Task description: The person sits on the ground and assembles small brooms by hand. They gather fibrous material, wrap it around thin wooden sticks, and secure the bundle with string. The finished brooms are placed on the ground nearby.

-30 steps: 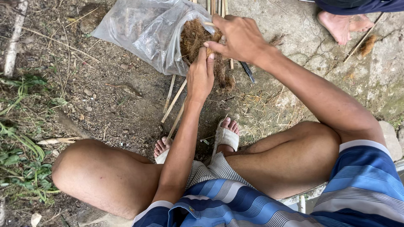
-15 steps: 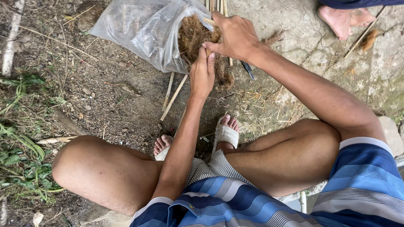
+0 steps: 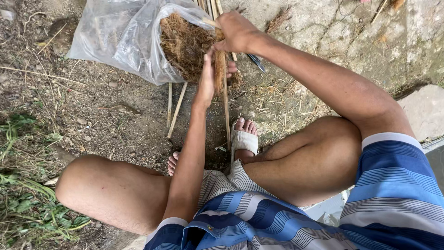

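I am squatting on bare ground [image 3: 115,125], looking down past my blue striped shirt [image 3: 277,217] and my bent knees to my feet, one in a pale sandal [image 3: 244,141]. Thin bamboo sticks [image 3: 177,111] lie on the dirt just beyond my toes. Above them my left hand [image 3: 206,78] reaches forward, fingers closed together around a hanging tuft of brown fibre [image 3: 218,69] alongside an upright stick. Just past it my right hand [image 3: 237,32] is curled into a pinch on the top of the same tuft, where it leaves the mouth of a clear plastic bag [image 3: 120,37]. The bag lies on its side at the far edge of the ground, stuffed with more of the dry, wiry fibre. I judge the fibre to be very light, soft and springy, tangled so that strands drag out in clumps and shed; it seems best taken by pinching a small bunch near its root. A dark-handled tool [image 3: 255,61] lies on the cracked concrete [image 3: 333,28] beyond my right wrist.
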`<state>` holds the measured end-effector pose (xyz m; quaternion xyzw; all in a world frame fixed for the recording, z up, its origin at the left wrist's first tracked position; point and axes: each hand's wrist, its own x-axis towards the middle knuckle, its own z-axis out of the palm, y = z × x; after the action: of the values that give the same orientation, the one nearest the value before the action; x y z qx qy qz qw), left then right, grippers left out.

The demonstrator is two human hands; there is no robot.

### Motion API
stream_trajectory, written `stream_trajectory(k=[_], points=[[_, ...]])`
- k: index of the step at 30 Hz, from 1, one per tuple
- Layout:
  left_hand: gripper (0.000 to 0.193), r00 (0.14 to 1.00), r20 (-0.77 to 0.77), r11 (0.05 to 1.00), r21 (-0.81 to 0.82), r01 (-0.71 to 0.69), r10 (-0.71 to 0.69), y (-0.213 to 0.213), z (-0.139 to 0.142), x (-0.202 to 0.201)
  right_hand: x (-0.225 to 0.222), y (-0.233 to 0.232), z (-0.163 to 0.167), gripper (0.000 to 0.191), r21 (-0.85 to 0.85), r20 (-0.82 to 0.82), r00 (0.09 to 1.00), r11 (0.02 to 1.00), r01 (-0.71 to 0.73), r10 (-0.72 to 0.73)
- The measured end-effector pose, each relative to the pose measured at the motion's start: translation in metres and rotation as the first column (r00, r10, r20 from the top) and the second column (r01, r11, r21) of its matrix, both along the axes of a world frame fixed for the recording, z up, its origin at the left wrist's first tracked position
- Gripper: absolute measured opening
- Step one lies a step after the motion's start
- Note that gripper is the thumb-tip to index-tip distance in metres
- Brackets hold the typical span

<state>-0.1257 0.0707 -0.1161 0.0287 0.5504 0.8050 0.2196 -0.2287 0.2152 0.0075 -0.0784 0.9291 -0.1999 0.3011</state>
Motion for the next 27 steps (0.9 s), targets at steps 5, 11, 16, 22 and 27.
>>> stream_trajectory(k=[5,11,16,22,27], points=[[0.045,0.990,-0.138,0.787,-0.613,-0.074,-0.015,0.008,-0.027,-0.029,-0.010,0.055,0.001,0.027,-0.049,-0.006,0.993,0.992,0.119,-0.120],[0.058,0.964,-0.086,0.510,-0.858,0.057,-0.252,0.055,-0.033,-0.059,-0.014,0.116,-0.009,0.028,0.002,0.043,0.982,0.982,0.187,-0.187],[0.074,0.966,0.190,0.355,-0.903,0.242,-0.174,0.091,-0.004,-0.079,-0.009,0.148,-0.016,0.032,0.005,0.062,0.972,0.974,0.227,-0.226],[0.076,0.971,-0.127,0.263,-0.962,-0.071,-0.202,0.114,-0.033,-0.092,-0.003,0.170,-0.021,0.034,-0.002,0.024,0.976,0.976,0.216,-0.216],[0.048,0.941,-0.323,0.408,-0.876,-0.258,-0.097,0.111,-0.044,-0.075,0.000,0.175,-0.023,0.032,-0.082,0.034,0.976,0.973,0.217,-0.214]])
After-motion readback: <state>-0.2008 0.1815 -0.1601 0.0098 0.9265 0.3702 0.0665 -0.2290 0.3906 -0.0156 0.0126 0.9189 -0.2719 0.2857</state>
